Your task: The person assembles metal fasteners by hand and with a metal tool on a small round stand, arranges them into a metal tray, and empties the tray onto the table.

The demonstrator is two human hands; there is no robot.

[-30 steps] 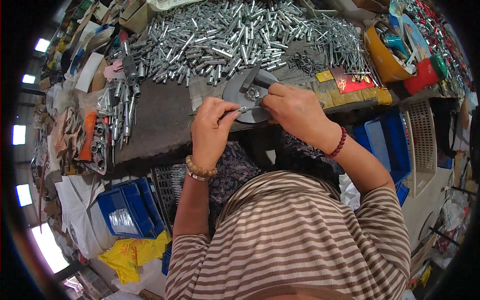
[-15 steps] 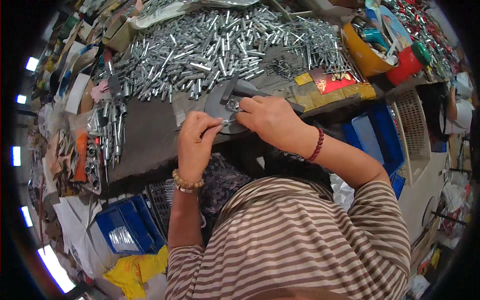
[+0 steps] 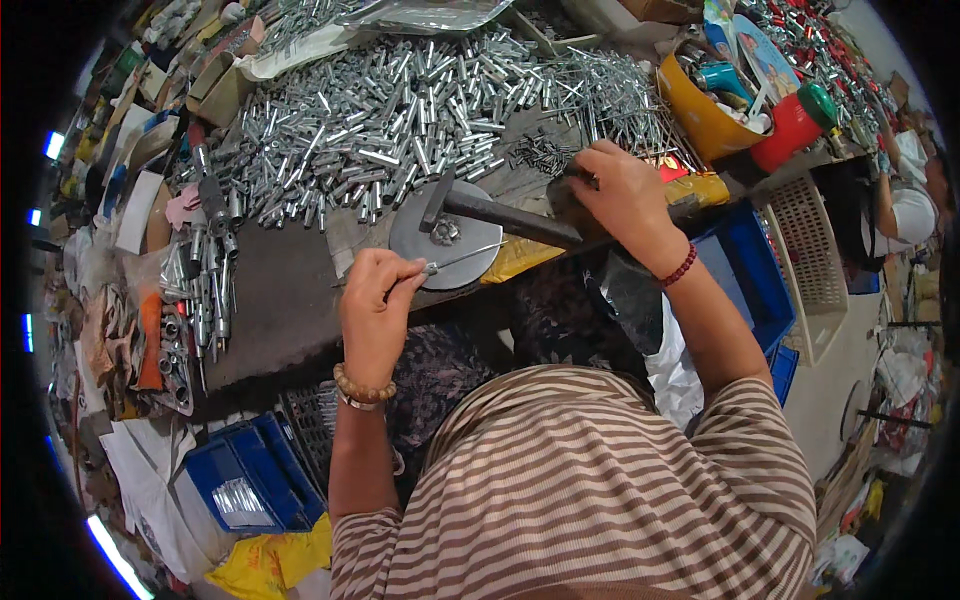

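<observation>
My left hand (image 3: 375, 300) pinches a thin metal rod (image 3: 470, 255) by its thicker socket-like end, the shaft pointing right over a round grey plate (image 3: 412, 215). A hammer (image 3: 515, 217) lies across that plate, its head toward the far side and its handle out to the right. Beside the hammer head, a small shiny lump of metal (image 3: 445, 232) sits on the plate. My right hand (image 3: 625, 200) is just right of a little pile of small dark pins (image 3: 540, 153). Its fingers are curled together; whatever is between them is too small to make out.
A large heap of silvery metal tubes (image 3: 400, 120) covers the back of the bench, with thin rods (image 3: 615, 95) to its right. A yellow tub (image 3: 700, 115) and a red jar (image 3: 785, 130) stand at back right. Long tools (image 3: 210, 290) lie left; blue crates (image 3: 755, 275) sit below.
My right hand has left the rod and moved right and away, to beside the dark pins. The hammer and plate are now uncovered. My left hand keeps the rod, slightly nearer me.
</observation>
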